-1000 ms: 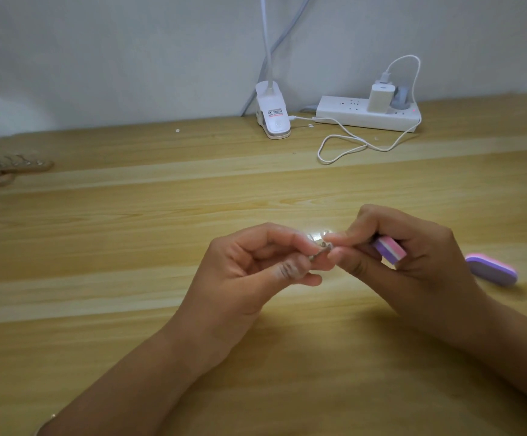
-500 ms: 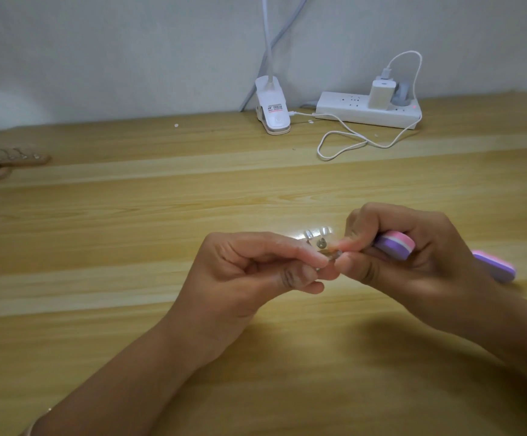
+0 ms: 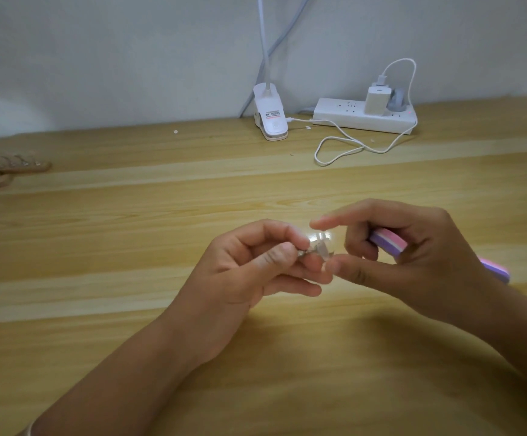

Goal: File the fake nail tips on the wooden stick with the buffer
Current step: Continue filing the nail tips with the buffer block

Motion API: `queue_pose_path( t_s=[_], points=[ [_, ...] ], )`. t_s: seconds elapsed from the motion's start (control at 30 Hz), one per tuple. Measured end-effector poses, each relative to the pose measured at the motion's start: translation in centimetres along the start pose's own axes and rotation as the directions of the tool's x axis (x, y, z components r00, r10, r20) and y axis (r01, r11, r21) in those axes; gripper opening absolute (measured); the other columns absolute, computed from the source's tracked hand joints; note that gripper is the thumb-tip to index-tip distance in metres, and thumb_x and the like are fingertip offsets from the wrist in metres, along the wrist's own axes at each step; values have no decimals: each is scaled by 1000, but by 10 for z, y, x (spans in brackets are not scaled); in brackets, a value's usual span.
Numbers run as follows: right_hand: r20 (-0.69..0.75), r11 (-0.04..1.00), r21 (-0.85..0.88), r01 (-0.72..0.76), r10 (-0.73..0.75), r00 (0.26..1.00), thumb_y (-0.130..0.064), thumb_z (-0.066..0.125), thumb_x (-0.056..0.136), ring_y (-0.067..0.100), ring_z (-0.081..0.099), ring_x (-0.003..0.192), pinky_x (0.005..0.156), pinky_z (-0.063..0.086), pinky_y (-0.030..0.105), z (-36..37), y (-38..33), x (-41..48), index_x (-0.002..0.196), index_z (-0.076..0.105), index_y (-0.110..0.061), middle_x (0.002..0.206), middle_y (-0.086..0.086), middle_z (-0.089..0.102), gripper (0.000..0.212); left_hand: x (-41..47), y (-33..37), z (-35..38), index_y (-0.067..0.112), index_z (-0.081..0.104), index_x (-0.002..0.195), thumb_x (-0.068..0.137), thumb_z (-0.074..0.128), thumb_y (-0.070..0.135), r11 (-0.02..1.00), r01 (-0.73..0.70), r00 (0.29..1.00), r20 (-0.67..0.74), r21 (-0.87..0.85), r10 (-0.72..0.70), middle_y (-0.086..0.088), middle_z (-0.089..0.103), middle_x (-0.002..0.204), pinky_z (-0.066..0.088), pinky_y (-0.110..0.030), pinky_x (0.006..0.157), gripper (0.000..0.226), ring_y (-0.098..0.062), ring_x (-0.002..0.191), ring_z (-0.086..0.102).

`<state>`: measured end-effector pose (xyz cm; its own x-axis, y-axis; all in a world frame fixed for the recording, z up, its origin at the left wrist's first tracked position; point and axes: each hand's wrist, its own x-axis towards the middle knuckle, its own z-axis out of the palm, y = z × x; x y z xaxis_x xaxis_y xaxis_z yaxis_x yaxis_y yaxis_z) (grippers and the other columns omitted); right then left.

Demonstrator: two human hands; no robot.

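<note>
"Over the middle of the bench (image 3: 130, 215), what has the left hand (image 3: 249, 269) got?" (visitor)

"Obs. 1: thumb and forefinger pinch the base of a clear fake nail tip (image 3: 318, 248). It is held off the wood and points toward the right hand (image 3: 422, 256). The wooden stick is hidden inside the fingers, so I cannot confirm it from here." (me)

"And the buffer?" (visitor)

"Obs. 2: the pink-and-purple buffer (image 3: 388, 242) is tucked under the right hand's curled fingers, a closed grip on it. The forefinger is stretched out above the tip and the thumb sits just beside it from below. The buffer face is apart from the tip, no contact. A second pink-and-purple block (image 3: 496, 270) lies on the bench behind that wrist, partly hidden." (me)

"Which step, then?" (visitor)

"Judgement: feeling or positioning the tip, not filing at this instant. The next move calls for turning the buffer out of the palm so a flat face meets the tip's edge. The left pinch must be firm so the thin tip does not twist or spring off. Light pressure, I would think." (me)

"Anything else out?" (visitor)

"Far left, what look like more sticks with clear tips (image 3: 1, 166), blurred. At the back, a clip lamp base (image 3: 270, 119) and a power strip (image 3: 362, 116) with charger (image 3: 377, 100) and white cable (image 3: 362, 148)." (me)
</note>
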<state>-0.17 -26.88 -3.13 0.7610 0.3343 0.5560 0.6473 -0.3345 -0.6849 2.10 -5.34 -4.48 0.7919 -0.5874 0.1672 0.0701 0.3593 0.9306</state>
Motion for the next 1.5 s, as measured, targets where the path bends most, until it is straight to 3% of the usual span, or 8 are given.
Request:
queue_pose_path(
  t_s=[0.43,0.6,0.67,0.73,0.83,1.0,1.1,1.5],
  points=[
    [-106,997,-65,-34,27,994,-28,74,86,5,48,58,65,39,9,10,1,0,104,72,-23,64,-13,49,19,0,0,-1,18,62,103,89,61,15,1000,27,999,-42,-14,-28,-18,73,89,58,-32,65,14,-32,79,73],
    [-134,996,6,-92,92,987,-32,71,85,4,47,57,65,39,10,10,6,3,103,73,-24,61,-11,49,20,-1,5,-1,13,58,108,86,66,21,960,-28,988,-136,278,68,-8,68,65,46,-22,42,24,-19,44,59],
    [-149,994,0,-112,110,983,-31,72,85,3,47,56,65,39,9,8,10,3,103,73,-21,60,-10,48,20,-4,4,-4,15,65,92,82,72,21,779,-104,952,-165,618,257,3,53,50,36,-17,44,13,-7,40,43],
    [-157,991,-43,-123,115,981,-27,73,86,3,47,55,65,39,8,7,13,4,103,74,-18,59,-10,47,19,-5,4,-7,20,67,84,79,74,26,423,-98,896,-105,901,431,7,47,53,34,-20,48,11,-5,47,41],
    [-143,984,-112,-140,123,982,-29,71,84,4,45,55,63,38,8,11,17,3,102,74,-21,58,-3,48,20,-3,5,-12,31,65,98,71,68,45,149,81,901,-136,986,413,13,48,77,38,-24,62,30,-1,70,45],
    [-118,975,-187,-118,97,988,-32,73,86,3,44,54,62,37,10,18,21,2,100,75,-24,56,-13,47,17,3,2,-23,32,69,92,68,75,44,292,185,966,-227,939,120,16,56,85,34,-14,73,28,0,82,46],
    [-105,961,-262,-91,65,992,-30,74,84,1,43,54,61,36,9,22,19,1,100,76,-20,56,-17,42,19,5,0,-25,33,70,78,64,84,30,413,170,965,-236,895,114,15,58,71,33,-7,61,20,3,73,48],
    [-71,926,-366,-95,73,995,-32,75,79,9,39,51,52,46,32,27,14,-3,95,79,-18,55,-16,39,21,6,-3,-21,34,71,76,58,74,37,437,133,971,-205,890,123,16,60,71,32,-12,61,18,-4,72,49]
  ],
)
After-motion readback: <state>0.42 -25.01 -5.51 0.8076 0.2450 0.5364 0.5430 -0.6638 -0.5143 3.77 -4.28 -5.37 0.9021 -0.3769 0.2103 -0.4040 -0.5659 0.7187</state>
